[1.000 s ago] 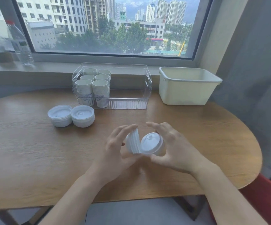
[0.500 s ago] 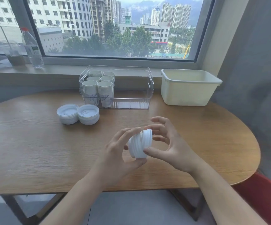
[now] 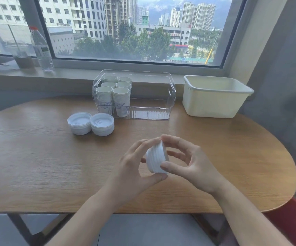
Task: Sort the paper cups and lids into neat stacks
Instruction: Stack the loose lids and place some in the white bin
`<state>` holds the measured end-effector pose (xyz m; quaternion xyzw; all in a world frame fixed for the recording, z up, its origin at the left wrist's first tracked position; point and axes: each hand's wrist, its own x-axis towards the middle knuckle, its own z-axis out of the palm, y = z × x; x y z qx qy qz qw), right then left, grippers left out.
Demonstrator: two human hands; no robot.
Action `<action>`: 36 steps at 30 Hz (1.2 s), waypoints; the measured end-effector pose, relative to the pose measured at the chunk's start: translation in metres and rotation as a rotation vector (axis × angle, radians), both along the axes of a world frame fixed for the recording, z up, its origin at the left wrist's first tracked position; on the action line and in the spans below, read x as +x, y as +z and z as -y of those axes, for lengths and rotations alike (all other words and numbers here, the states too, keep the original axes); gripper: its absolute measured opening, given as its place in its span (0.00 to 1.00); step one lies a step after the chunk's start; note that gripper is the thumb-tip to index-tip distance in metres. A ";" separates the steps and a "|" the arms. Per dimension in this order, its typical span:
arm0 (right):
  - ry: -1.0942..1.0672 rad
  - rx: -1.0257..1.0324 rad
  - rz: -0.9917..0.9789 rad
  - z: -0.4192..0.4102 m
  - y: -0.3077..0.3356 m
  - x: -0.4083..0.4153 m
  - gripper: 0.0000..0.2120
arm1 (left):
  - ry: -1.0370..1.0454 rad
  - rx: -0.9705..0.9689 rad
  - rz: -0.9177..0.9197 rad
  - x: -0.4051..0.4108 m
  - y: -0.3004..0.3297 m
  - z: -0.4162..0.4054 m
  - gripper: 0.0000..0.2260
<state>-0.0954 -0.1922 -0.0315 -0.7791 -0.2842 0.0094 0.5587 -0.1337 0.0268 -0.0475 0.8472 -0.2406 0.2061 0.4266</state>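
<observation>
Currently we grip one lid stack [image 3: 157,159] between left hand [image 3: 134,167] and right hand [image 3: 191,162], above the table [image 3: 37,157].

Two bare forearms — no sleeves, rings or watch.

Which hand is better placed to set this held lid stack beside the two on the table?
Probably left: left hand wraps the held lid stack and is on the side of the table stacks.
</observation>
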 end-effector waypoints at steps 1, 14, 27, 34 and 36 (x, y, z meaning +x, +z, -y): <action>-0.003 0.004 -0.006 -0.002 0.000 0.001 0.33 | 0.007 -0.002 -0.001 0.001 0.000 -0.001 0.36; 0.016 0.210 -0.228 -0.058 0.001 0.006 0.30 | 0.177 -0.205 0.026 0.009 0.009 -0.022 0.32; 0.030 0.188 -0.179 -0.145 0.018 0.057 0.41 | 0.457 -0.320 -0.010 0.030 0.017 -0.085 0.35; -0.010 -0.011 0.001 -0.208 0.037 0.104 0.42 | 0.500 -0.412 -0.071 0.044 0.012 -0.137 0.36; -0.032 -0.056 0.052 -0.225 0.040 0.117 0.42 | 0.542 -0.401 -0.077 0.050 0.009 -0.150 0.35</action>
